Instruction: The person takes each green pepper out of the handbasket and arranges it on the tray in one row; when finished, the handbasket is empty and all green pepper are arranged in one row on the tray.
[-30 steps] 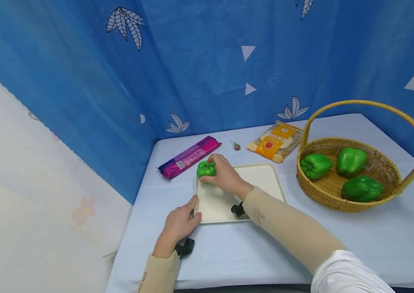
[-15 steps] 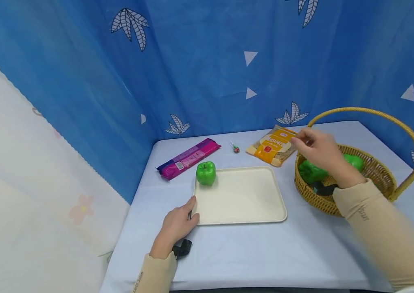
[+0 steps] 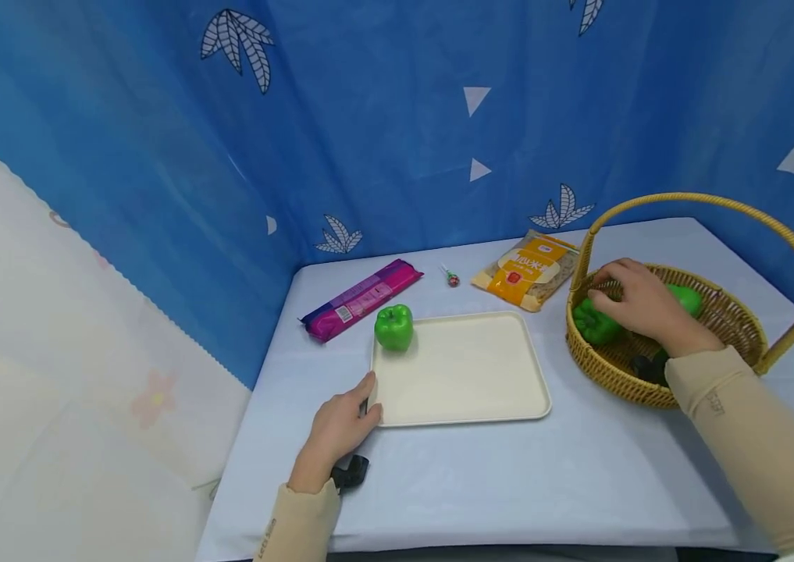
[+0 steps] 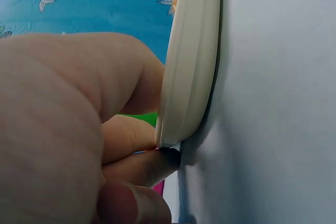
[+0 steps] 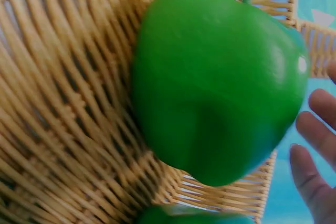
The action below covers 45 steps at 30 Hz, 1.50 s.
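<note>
Over the basket [image 3: 607,382], the loose-fingered right hand [image 3: 639,302] is seemingly targeting a pepper [image 3: 595,325], needing to close; leftward, the left hand [image 3: 337,424] is pinching the tray [image 3: 470,371].

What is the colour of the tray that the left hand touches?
The tray is cream; the head view shows it best.

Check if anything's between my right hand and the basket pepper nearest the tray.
Nothing visible stands between them. Your right hand is over the basket, right by that pepper, and the handle arches clear of both.
</note>
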Each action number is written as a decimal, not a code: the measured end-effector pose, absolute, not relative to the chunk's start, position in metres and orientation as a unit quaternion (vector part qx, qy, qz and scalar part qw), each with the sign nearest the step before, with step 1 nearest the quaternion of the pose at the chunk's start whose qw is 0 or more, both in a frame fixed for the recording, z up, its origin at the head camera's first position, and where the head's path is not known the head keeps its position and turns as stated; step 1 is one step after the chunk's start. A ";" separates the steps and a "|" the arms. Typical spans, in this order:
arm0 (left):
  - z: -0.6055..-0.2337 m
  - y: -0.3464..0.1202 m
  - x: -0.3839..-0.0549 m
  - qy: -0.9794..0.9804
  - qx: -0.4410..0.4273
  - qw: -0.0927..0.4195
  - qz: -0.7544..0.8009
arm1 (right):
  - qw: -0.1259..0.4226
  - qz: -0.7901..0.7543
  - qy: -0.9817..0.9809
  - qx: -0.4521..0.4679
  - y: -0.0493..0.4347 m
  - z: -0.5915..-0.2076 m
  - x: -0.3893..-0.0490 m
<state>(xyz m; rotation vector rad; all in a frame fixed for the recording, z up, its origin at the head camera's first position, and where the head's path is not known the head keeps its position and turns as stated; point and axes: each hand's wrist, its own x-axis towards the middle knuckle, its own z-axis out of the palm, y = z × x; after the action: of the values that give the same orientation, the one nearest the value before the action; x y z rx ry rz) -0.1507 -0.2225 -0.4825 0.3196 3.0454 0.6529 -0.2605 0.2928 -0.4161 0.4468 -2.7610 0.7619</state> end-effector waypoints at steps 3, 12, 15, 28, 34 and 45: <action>-0.483 -0.222 -0.150 0.973 0.100 0.003 0.207 | 0.079 0.246 -0.953 0.156 0.291 -0.416 -0.262; -0.484 -0.221 -0.152 0.974 0.100 0.002 0.204 | 0.070 0.233 -0.957 0.156 0.290 -0.418 -0.265; -0.485 -0.222 -0.152 0.974 0.100 0.001 0.204 | 0.053 0.229 -0.960 0.150 0.290 -0.420 -0.267; -0.486 -0.221 -0.152 0.973 0.105 -0.002 0.204 | 0.018 0.215 -0.966 0.141 0.293 -0.417 -0.265; -0.485 -0.221 -0.152 0.974 0.106 -0.006 0.200 | 0.023 0.211 -0.966 0.145 0.293 -0.416 -0.266; -0.485 -0.221 -0.152 0.974 0.105 -0.001 0.199 | 0.040 0.230 -0.964 0.129 0.295 -0.413 -0.265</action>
<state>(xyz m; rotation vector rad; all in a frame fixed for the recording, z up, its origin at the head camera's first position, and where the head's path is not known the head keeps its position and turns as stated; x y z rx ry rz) -0.1521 -0.2208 -0.4850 0.3286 3.0625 0.6265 -0.2655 0.2954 -0.4135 0.3966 -2.9523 0.7053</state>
